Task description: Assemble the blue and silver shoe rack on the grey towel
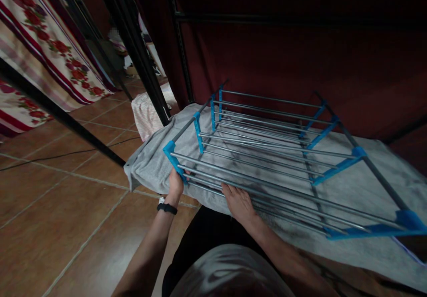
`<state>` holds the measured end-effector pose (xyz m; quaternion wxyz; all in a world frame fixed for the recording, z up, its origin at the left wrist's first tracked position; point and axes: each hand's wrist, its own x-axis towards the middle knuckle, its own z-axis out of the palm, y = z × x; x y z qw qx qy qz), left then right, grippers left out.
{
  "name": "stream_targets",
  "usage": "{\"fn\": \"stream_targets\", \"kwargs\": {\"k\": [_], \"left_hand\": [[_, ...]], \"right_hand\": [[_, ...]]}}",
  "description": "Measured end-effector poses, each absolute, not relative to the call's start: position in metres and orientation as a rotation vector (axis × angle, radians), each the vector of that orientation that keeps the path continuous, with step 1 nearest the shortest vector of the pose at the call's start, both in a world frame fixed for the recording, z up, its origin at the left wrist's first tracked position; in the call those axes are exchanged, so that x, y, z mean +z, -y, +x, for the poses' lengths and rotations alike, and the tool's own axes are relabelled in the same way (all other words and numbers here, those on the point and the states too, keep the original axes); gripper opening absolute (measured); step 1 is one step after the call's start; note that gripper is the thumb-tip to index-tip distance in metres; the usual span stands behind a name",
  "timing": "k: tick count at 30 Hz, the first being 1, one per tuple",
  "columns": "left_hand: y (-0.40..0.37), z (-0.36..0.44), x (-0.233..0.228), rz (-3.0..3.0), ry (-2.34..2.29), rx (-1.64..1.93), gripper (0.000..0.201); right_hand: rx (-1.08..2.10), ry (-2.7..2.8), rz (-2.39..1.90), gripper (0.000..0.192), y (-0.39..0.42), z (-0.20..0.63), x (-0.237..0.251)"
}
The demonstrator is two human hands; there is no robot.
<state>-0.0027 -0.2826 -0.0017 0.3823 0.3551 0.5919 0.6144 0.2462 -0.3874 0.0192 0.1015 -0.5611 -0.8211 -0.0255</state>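
Note:
A rack (267,182) of thin metal tubes joined by blue plastic brackets, which looks like a shoe rack, lies on a grey cloth (156,159). My left hand (175,184) grips its near left corner, around the lower end of a blue bracket (174,159); some of the fingers are behind it. To the right, my right hand (238,201) rests on the near lower tubes, its fingertips curled over them. The hand's thumb is hidden. A dark band (167,208) circles my left wrist.
Black metal posts (147,56) stand at the left, beside the cloth-covered surface. Behind the rack hangs a dark red cloth (283,61). A floral curtain (60,43) is far left, above a tiled floor (83,199) with a black cable (66,155). A striped cloth (143,114) lies beyond.

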Motion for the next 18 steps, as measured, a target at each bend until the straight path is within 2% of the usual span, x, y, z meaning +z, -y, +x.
{"fn": "stream_targets", "kwargs": {"k": [8,18], "left_hand": [[0.278,0.004,-0.015,0.868,-1.550,1.599,0.048],[0.271,0.002,-0.032,0.970,-1.561,1.643,0.044]], "right_hand": [[-0.006,2.404,-1.615,0.044,0.384,0.248,0.011],[-0.016,2.387,-1.547,0.041,0.380,0.251,0.000]]}}
